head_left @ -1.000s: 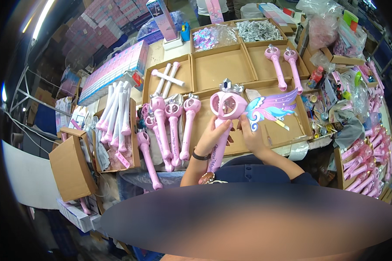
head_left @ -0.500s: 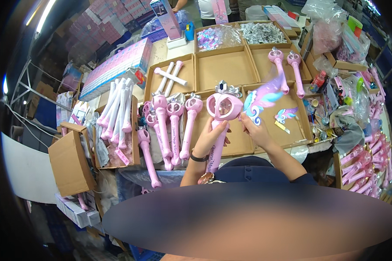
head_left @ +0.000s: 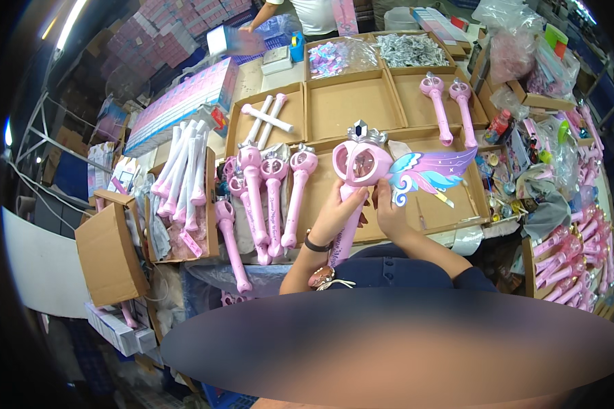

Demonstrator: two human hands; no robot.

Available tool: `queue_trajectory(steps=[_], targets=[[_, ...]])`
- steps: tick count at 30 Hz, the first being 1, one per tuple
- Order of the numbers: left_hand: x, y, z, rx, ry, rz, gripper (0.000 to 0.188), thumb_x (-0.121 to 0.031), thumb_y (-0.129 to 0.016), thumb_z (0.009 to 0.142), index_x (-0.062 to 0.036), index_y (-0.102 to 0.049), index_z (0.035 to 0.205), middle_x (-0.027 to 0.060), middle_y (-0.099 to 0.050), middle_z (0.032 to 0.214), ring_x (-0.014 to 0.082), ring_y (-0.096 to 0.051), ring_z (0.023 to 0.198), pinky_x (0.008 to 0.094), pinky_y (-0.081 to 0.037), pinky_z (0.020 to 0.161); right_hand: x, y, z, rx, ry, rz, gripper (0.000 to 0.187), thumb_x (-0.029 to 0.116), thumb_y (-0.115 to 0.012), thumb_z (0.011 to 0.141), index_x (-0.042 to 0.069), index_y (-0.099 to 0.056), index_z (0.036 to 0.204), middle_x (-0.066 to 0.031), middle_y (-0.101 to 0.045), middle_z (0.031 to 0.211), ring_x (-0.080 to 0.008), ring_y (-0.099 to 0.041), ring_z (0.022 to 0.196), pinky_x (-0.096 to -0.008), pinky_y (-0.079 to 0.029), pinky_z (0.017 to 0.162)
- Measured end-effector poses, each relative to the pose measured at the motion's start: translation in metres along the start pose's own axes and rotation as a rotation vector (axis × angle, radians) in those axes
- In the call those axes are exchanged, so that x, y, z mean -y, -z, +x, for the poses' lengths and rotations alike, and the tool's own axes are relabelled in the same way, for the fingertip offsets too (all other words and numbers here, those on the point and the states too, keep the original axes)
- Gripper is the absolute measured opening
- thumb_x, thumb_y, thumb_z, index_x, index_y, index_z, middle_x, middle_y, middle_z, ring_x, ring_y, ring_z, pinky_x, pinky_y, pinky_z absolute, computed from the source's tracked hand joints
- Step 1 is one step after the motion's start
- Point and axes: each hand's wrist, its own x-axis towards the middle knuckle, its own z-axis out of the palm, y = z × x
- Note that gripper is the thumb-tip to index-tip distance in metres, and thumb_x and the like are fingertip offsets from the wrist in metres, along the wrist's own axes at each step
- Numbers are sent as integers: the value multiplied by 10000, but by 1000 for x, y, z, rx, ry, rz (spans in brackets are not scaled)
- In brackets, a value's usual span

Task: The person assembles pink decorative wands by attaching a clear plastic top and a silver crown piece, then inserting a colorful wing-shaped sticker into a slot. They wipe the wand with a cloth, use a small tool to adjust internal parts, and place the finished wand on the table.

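My left hand [head_left: 339, 217] is wrapped round the handle of a pink toy wand [head_left: 378, 158], just below its round, windowed head. A silver crown with a dark gem tops the wand, which stands nearly upright. At the right side of the head, my right hand [head_left: 391, 213] pinches the inner end of a purple, blue and pink wing piece [head_left: 443, 167]. The wing's root meets the head's edge; whether it is fixed there I cannot tell. Several similar pink wands [head_left: 273, 204] without wings lie to the left.
Shallow cardboard trays [head_left: 353, 101] cover the table. Two pink wands [head_left: 438, 112] lie in the right tray. White-and-pink sticks [head_left: 181, 167] fill a box at left. Farther back are silver pieces [head_left: 413, 53] and coloured wing pieces [head_left: 329, 58]. Across the table, a person's hand [head_left: 245, 28] handles a blurred box.
The wand and wing have shifted slightly right, and the wing has swung down from upright to nearly sideways. It now covers the small wing in the tray. Across the table, a tall box was lifted and tilted.
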Motion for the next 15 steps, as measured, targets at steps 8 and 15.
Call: queue_trajectory(steps=[8, 15], targets=[[2, 13, -3, 48, 11, -81, 453, -296, -609, 851, -55, -412, 1180, 62, -579, 870, 145, -596, 565, 240, -473, 456, 16, 16, 3, 182, -106, 123, 243, 208, -408, 963, 52, -519, 813, 19, -462, 642, -55, -423, 579, -225, -333, 512], [0, 21, -1, -1, 17, -98, 458, -307, -609, 851, -55, -408, 1176, 76, -590, 853, 159, -612, 567, 232, -470, 456, 31, 22, -4, 103, -95, 53, 227, 198, -466, 937, 56, -521, 769, 26, -471, 620, -50, -424, 558, -221, -325, 491]])
